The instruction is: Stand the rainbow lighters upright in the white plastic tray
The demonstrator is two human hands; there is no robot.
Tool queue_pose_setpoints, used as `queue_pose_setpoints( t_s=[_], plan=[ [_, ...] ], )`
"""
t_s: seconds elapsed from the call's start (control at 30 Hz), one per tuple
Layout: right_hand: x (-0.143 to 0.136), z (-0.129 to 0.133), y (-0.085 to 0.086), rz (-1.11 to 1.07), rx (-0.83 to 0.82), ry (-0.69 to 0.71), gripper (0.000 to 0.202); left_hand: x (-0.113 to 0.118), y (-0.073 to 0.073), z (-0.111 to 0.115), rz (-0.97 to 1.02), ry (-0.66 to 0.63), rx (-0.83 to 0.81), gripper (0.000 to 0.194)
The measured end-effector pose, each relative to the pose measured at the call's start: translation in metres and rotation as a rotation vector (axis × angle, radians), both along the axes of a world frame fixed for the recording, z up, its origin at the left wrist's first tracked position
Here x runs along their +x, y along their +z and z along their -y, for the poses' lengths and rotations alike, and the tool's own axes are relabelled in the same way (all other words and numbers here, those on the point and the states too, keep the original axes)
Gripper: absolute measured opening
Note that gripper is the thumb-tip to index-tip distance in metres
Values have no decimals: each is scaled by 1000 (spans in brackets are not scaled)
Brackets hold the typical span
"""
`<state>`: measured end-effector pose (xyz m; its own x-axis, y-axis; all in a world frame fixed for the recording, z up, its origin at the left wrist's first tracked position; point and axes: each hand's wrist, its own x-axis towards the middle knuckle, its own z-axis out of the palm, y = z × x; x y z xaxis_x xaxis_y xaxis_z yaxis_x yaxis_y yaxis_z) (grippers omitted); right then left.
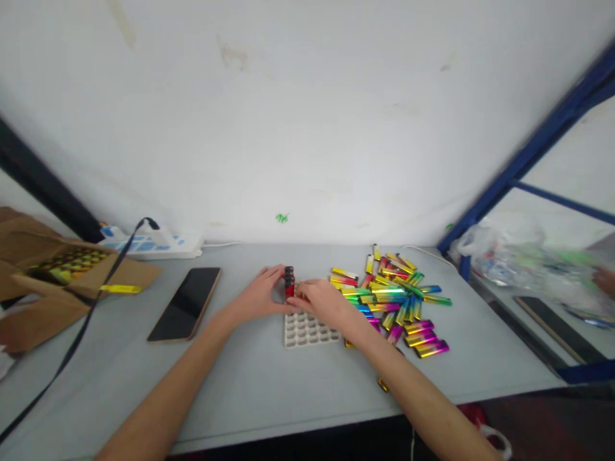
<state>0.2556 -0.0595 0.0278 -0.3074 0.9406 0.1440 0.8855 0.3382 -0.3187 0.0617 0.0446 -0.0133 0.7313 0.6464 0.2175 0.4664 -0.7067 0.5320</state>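
left hand (262, 296) grip: closed on upright red lighters (289, 282) at tray (302, 331) far edge | right hand (321, 301) grip: cannot tell, touching them | lighter pile (394, 298) lies right, nearer right hand, on table (250, 378)

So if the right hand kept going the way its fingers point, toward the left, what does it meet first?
Most likely the upright lighters standing at the far edge of the tray. The right hand already looks to be at them, with the left hand just beyond; depth is unclear.
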Motion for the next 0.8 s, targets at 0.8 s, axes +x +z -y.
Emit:
queue_pose_setpoints(
  t_s=[0.8],
  plan=[
    [151, 6, -16, -189, -15, -269, 18, 0, 7, 1, -55, 25, -91, 98]
  ],
)
